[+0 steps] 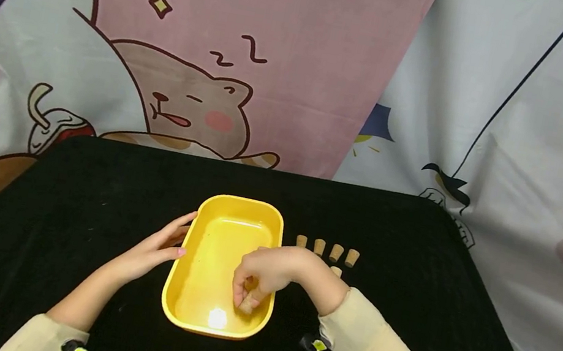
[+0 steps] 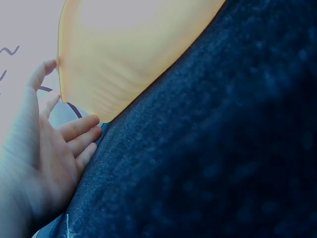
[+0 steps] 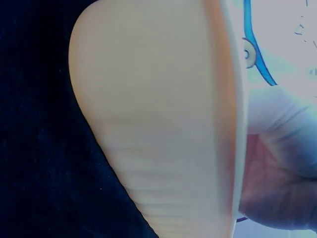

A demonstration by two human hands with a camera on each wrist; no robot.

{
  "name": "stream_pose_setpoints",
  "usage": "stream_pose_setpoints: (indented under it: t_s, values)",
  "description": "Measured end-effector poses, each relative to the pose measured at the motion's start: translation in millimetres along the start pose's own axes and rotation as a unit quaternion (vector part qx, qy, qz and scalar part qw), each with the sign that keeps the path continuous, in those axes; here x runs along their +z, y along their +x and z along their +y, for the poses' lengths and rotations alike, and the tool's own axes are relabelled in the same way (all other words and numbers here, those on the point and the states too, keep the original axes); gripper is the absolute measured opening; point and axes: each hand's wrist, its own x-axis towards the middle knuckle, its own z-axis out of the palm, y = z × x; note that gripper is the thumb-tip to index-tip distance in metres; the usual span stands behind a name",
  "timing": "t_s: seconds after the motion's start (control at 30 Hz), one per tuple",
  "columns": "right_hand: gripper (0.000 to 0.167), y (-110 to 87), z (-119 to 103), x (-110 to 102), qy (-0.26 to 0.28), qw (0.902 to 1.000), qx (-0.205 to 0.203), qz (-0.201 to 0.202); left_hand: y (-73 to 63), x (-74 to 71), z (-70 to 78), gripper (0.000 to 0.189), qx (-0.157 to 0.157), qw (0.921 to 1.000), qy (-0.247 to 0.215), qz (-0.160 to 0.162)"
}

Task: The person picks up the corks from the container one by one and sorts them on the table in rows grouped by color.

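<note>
A yellow plastic tray (image 1: 209,256) stands on the black cloth, its long sides running away from me. My left hand (image 1: 157,251) touches its left side with thumb and fingertips, the fingers fairly straight. In the left wrist view those fingers (image 2: 79,128) meet the tray's outer wall (image 2: 119,64). Over the right rim reaches my right hand (image 1: 267,272), pinching a small tapered cork (image 1: 247,304) low inside the tray. The right wrist view shows mostly the tray's outer wall (image 3: 158,99), which hides the fingertips and the cork.
Several tan corks (image 1: 335,253) stand in a row right of the tray. Another cork (image 1: 336,271) sits nearer, partly covered by my right wrist. Black cloth (image 1: 411,272) covers the table, and a printed curtain (image 1: 311,31) hangs behind.
</note>
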Motion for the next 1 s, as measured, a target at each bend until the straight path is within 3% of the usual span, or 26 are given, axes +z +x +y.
stream_pose_setpoints:
  t_s: [0.2, 0.4, 0.57, 0.73, 0.9, 1.0]
  values:
    - [0.014, -11.6, 3, 3, 0.031, 0.9917, -0.086, 0.091, -1.6, -1.2, -0.5, 0.063, 0.004, 1.0000, 0.001, 0.000]
    - [0.014, -25.4, 1, 10, 0.077, 0.9632, -0.129, 0.223, -1.4, -0.3, -0.2, 0.063, 0.002, 1.0000, 0.003, 0.003]
    - [0.016, -37.3, -3, 20, 0.092, 0.9280, -0.120, 0.341, -0.4, 0.8, 0.3, 0.063, 0.002, 1.0000, 0.004, 0.002]
    - [0.018, -44.2, -7, 33, 0.082, 0.8873, -0.072, 0.448, -0.2, 1.0, 0.3, 0.063, 0.000, 1.0000, 0.006, 0.007]
    - [0.020, -51.2, -8, 48, 0.066, 0.8363, -0.012, 0.544, 0.0, 2.0, 0.5, 0.063, -0.004, 0.9999, 0.008, 0.009]
    - [0.021, -56.8, -7, 56, 0.062, 0.7993, 0.007, 0.598, -0.4, 2.3, 0.2, 0.063, -0.009, 0.9999, 0.009, 0.011]
